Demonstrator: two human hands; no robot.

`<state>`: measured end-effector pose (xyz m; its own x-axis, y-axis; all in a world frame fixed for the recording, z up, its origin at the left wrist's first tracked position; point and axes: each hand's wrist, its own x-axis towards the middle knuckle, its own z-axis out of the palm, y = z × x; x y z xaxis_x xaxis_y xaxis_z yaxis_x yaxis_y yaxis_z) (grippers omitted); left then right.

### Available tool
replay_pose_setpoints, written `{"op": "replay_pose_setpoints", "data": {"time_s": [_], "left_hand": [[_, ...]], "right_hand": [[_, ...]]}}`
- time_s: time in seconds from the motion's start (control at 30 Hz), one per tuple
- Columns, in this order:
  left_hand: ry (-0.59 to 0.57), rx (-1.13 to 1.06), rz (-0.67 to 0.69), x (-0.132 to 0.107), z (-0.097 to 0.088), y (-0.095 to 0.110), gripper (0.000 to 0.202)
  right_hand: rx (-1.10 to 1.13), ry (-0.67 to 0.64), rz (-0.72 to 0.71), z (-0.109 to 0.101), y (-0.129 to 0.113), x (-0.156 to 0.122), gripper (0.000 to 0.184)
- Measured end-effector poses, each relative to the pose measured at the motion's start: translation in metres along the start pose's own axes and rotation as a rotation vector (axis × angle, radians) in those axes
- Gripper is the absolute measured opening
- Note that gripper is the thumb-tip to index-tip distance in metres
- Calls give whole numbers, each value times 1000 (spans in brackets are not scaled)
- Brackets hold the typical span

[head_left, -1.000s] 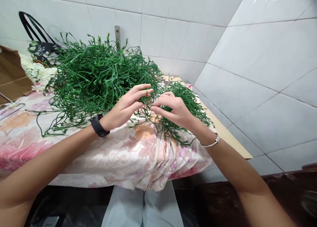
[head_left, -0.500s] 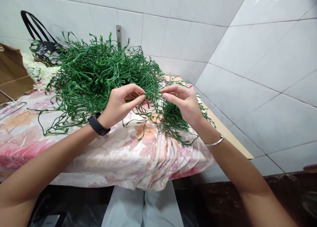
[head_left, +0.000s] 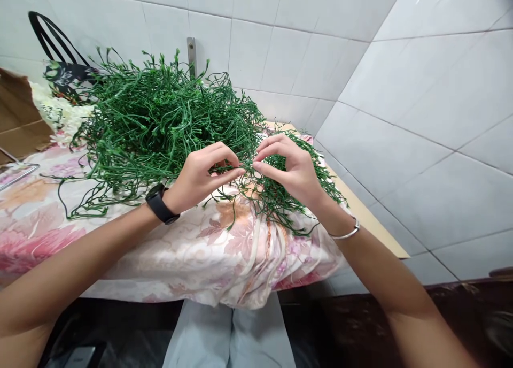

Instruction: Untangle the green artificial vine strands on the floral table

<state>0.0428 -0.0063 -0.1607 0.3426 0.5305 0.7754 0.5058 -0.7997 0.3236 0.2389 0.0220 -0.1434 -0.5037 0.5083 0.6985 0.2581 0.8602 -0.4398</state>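
My left hand [head_left: 210, 170], with a black watch on its wrist, pinches at a thin green artificial stem between thumb and fingertips. Close to it on the right, my right hand [head_left: 290, 167] has its thumb and index finger pressed together at the same spot, a bangle on the wrist. The piece between the fingertips is small and partly lost against the greenery. Behind my left hand rises a large tangled heap of green artificial stems [head_left: 160, 116]. A smaller pile of green stems [head_left: 280, 197] lies under and beside my right hand.
A floral tablecloth [head_left: 160, 261] covers the table, bunched at the front. White artificial flowers [head_left: 66, 114], a brown cardboard box [head_left: 20, 111] and a dark floral bag [head_left: 68, 76] sit at the left. White tiled walls [head_left: 312, 63] close off the back and right.
Both hands have lowered a little and drawn closer together, my left moving right and my right slightly left. The fingers remain pinched.
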Motion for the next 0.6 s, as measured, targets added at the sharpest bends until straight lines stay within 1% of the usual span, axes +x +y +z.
{"op": "replay_pose_setpoints", "data": {"time_s": [0.1, 0.23, 0.33, 0.43, 0.53, 0.6], "left_hand": [[41, 6, -7, 0, 0, 0, 16], [65, -5, -67, 0, -1, 2, 22], [55, -6, -74, 1, 0, 3, 29], [20, -24, -80, 0, 3, 5, 36], [-17, -45, -168, -1, 6, 8, 39], [-17, -66, -231, -2, 7, 10, 36]], "right_hand": [[8, 45, 3, -2, 2, 1, 2], [-15, 81, 9, -2, 4, 1, 3], [-41, 88, 59, 0, 6, 0, 5], [-68, 116, 118, 3, 7, -1, 4], [-39, 148, 134, 6, 6, -2, 4], [-29, 154, 111, 8, 4, -4, 4]]}}
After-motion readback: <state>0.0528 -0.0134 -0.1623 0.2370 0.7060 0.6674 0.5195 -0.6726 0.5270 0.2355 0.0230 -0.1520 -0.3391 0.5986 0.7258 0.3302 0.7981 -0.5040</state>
